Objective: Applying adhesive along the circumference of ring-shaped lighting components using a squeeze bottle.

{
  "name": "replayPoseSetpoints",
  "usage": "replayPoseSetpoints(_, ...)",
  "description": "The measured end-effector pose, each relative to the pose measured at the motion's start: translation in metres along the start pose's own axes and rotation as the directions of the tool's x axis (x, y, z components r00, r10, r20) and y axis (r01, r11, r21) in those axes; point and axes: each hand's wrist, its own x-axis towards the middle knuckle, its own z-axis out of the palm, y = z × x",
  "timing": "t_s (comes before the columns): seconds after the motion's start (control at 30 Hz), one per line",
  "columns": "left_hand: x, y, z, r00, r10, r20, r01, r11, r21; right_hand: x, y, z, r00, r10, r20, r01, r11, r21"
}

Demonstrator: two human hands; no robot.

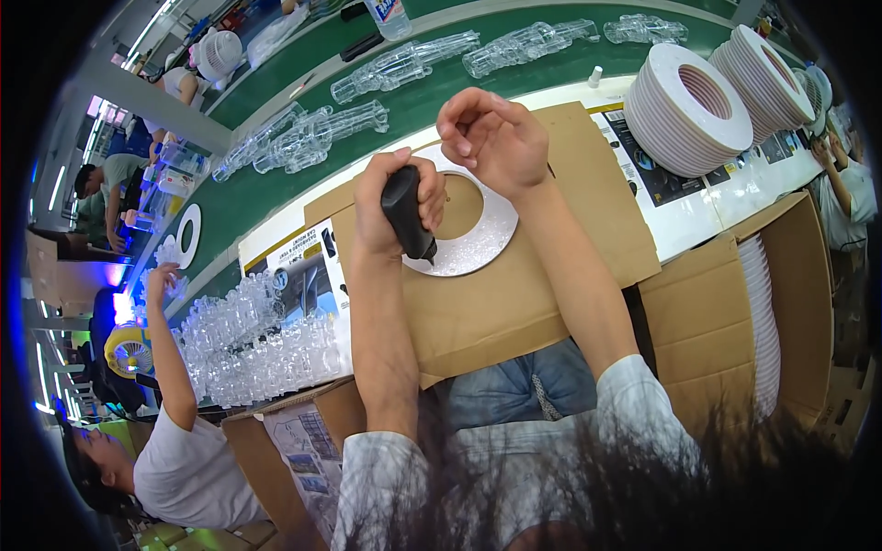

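My left hand (381, 202) is wrapped around a black handheld tool (406, 213) with a thick rounded body. Its narrow tip points down at a flat white ring (478, 250), whose surface looks glossy and speckled. The ring lies on a brown cardboard sheet (551, 285) in front of me. Above the ring's far right side, my right hand (501, 142) is raised with its fingers loosely curled and apart, and nothing shows in it. Part of the ring is hidden behind my left hand.
Stacks of white rings (675, 119) stand at the right, above an open cardboard box (698, 340). Clear plastic parts (404, 66) lie on the green belt (276, 78), with many more (248, 340) heaped at left. A co-worker (193, 468) reaches in at left.
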Motion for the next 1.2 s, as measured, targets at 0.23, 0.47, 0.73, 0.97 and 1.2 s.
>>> replayPoseSetpoints(0.23, -0.0009, -0.001, 0.0045, 0.999, -0.014, -0.039, 0.012, 0.999, -0.031, -0.0005, -0.0001, 0.0003, 1.0, 0.002, 0.009, -0.002, 1.0, 0.003)
replayPoseSetpoints(0.47, -0.0001, -0.0005, 0.0067, 0.999, -0.027, -0.029, 0.027, 0.999, -0.021, 0.0, -0.0003, 0.0008, 1.0, 0.005, 0.004, -0.005, 1.0, -0.017)
replayPoseSetpoints(0.73, 0.0018, -0.0001, 0.0017, 0.998, -0.046, -0.039, 0.045, 0.999, -0.026, 0.0019, 0.0016, -0.0006, 1.0, 0.007, 0.022, -0.007, 1.0, -0.016)
replayPoseSetpoints(0.97, 0.0008, -0.0039, 0.0018, 0.997, -0.059, -0.051, 0.059, 0.998, -0.006, -0.0021, 0.0016, 0.0001, 1.0, 0.013, 0.015, -0.013, 1.0, -0.02)
replayPoseSetpoints(1.2, 0.0031, -0.0053, -0.002, 0.995, -0.074, -0.063, 0.075, 0.997, 0.022, -0.0012, 0.0019, -0.0004, 1.0, 0.021, 0.001, -0.021, 0.999, -0.024)
